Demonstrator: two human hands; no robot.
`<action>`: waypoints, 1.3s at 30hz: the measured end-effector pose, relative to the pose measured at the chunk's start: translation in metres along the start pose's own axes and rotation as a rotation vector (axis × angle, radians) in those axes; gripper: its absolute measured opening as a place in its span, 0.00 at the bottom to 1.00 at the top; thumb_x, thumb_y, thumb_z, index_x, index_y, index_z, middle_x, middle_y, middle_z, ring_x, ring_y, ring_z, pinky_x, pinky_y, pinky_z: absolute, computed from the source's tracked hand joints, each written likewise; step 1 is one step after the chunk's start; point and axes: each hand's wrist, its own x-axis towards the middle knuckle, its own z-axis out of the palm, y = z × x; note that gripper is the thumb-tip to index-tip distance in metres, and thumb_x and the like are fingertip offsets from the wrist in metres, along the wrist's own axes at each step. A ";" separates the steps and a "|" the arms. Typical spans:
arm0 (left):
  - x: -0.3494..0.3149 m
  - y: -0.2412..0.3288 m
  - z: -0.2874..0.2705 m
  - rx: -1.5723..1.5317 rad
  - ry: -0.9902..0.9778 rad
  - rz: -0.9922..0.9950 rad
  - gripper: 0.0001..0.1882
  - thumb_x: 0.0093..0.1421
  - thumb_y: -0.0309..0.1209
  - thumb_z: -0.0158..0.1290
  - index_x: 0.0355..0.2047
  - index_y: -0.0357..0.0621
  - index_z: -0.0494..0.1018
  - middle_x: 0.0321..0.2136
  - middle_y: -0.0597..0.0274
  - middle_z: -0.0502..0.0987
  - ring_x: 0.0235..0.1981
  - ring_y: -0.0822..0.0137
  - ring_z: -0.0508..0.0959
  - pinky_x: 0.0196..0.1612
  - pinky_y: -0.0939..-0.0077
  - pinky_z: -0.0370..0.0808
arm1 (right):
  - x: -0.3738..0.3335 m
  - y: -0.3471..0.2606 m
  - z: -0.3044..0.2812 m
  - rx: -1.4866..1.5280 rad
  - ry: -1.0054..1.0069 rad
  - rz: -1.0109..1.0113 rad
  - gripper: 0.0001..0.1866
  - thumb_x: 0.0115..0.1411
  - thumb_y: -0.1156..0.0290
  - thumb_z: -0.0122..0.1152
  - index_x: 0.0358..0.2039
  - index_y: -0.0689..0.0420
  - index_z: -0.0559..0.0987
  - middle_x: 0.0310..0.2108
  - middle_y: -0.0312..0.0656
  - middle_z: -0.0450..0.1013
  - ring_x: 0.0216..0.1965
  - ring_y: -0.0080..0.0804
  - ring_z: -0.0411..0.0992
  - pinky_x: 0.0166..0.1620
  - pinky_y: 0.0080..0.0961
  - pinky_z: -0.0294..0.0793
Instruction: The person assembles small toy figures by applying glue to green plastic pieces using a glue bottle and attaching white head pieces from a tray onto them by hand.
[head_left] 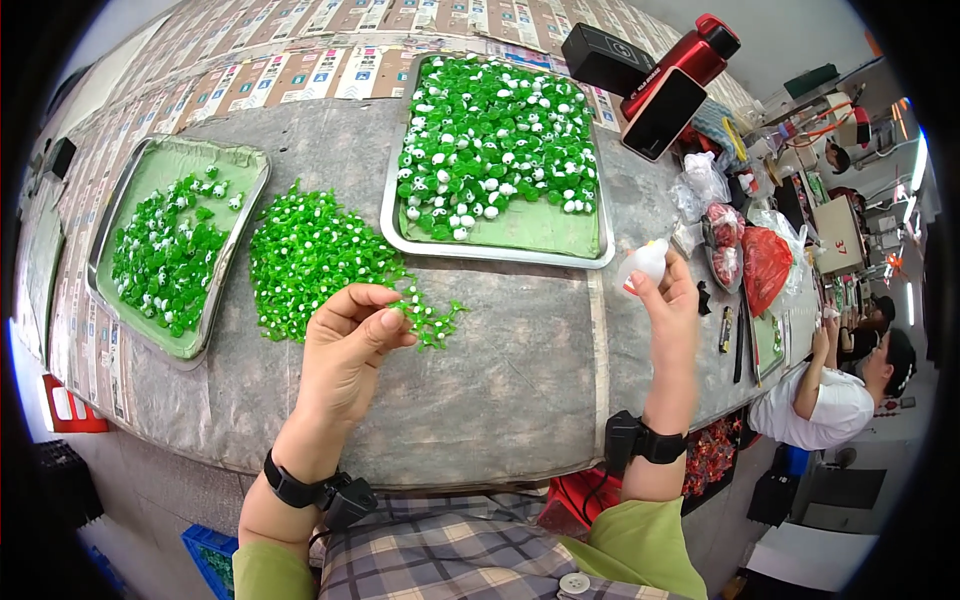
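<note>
My left hand [352,345] is closed in a pinch at the near right edge of a loose pile of small green and white plastic pieces [315,255]. Whatever sits between its fingertips is too small to make out. Over on the right, my right hand [672,300] grips a small white squeeze bottle [645,262] with a yellowish tip and a red mark, held tilted above the table. A large metal tray [540,246] full of green pieces with white panda-like heads lies beyond my hands. On the far left, a smaller tray [190,345] carries fewer such pieces.
A black box [607,58], a red bottle [690,60] and a phone [664,114] stand at the back right. Plastic bags, one of them red [767,270], crowd the right side of the grey-covered table [480,400]. Another person [825,400] sits farther right.
</note>
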 end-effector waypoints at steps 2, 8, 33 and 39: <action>-0.001 0.001 0.000 0.013 0.024 0.006 0.06 0.49 0.23 0.51 0.29 0.39 0.68 0.23 0.65 0.71 0.25 0.74 0.72 0.30 0.79 0.73 | -0.001 0.016 -0.009 -0.014 0.008 -0.006 0.18 0.48 0.78 0.54 0.40 0.62 0.62 0.38 0.44 0.68 0.38 0.23 0.66 0.41 0.18 0.65; 0.000 0.000 0.001 0.014 0.018 -0.005 0.06 0.49 0.24 0.51 0.30 0.39 0.68 0.23 0.65 0.71 0.25 0.74 0.72 0.30 0.79 0.72 | -0.007 0.027 -0.024 -0.278 0.146 -0.079 0.21 0.46 0.77 0.56 0.42 0.62 0.61 0.38 0.42 0.68 0.39 0.26 0.66 0.42 0.20 0.64; 0.000 0.003 -0.005 -0.002 0.002 -0.020 0.07 0.50 0.25 0.51 0.31 0.40 0.69 0.24 0.65 0.72 0.26 0.75 0.72 0.31 0.79 0.72 | 0.042 -0.030 0.132 -0.868 -0.584 -0.569 0.06 0.44 0.73 0.57 0.24 0.59 0.72 0.21 0.39 0.70 0.27 0.31 0.70 0.31 0.24 0.68; -0.001 0.002 -0.002 0.065 -0.057 -0.030 0.07 0.50 0.26 0.50 0.31 0.40 0.69 0.27 0.63 0.73 0.27 0.74 0.73 0.31 0.80 0.73 | -0.012 -0.048 0.122 -0.211 -0.705 -0.156 0.07 0.46 0.78 0.56 0.27 0.62 0.69 0.24 0.36 0.68 0.29 0.20 0.68 0.34 0.16 0.68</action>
